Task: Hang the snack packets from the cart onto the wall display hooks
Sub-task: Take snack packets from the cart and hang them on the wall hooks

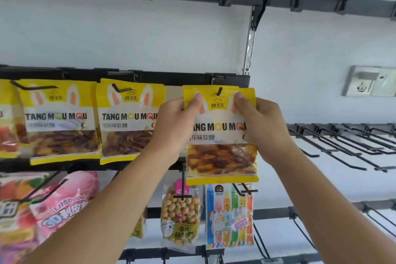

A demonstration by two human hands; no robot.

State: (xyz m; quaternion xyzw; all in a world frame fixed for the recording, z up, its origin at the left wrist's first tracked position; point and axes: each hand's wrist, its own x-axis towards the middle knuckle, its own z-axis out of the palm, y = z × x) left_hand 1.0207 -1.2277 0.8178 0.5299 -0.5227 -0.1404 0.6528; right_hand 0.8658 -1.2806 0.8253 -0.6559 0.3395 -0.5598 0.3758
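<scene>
Between my left hand (177, 122) and right hand (260, 123), both pinching the yellow gummy packet (220, 135), the hook tip (219, 91) pokes through; letting go early could drop it.

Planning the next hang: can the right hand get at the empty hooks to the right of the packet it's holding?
Probably yes, once it lets go. The right hand and left hand both grip the yellow packet, already on its hook. The empty hooks lie to its right, with nothing in between.
</scene>
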